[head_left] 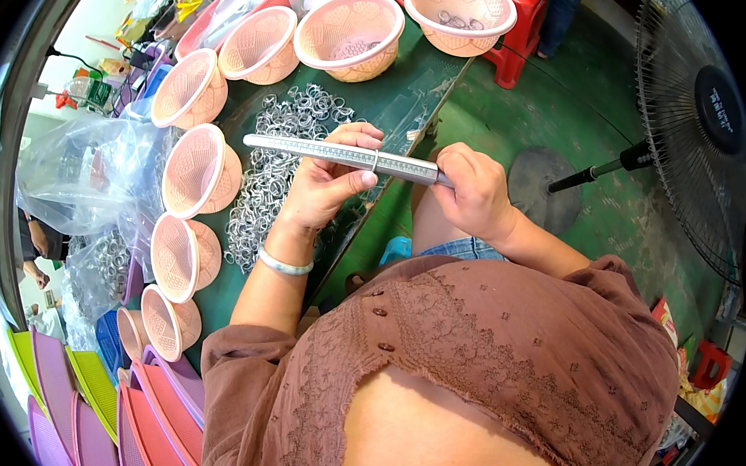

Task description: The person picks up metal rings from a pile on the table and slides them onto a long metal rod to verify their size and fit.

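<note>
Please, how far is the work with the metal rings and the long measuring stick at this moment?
Done: a few rings already lie in two round pink plastic baskets. In hand: the right hand holds the tapered grey metal sizing stick, and the left hand pinches one small silver ring on it. Left: a big pile of loose silver rings remains on the green table.

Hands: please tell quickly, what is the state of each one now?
Left hand: closed around the metal rod, thumb beside a ring on it.
Right hand: closed on the rod's other end.
</note>
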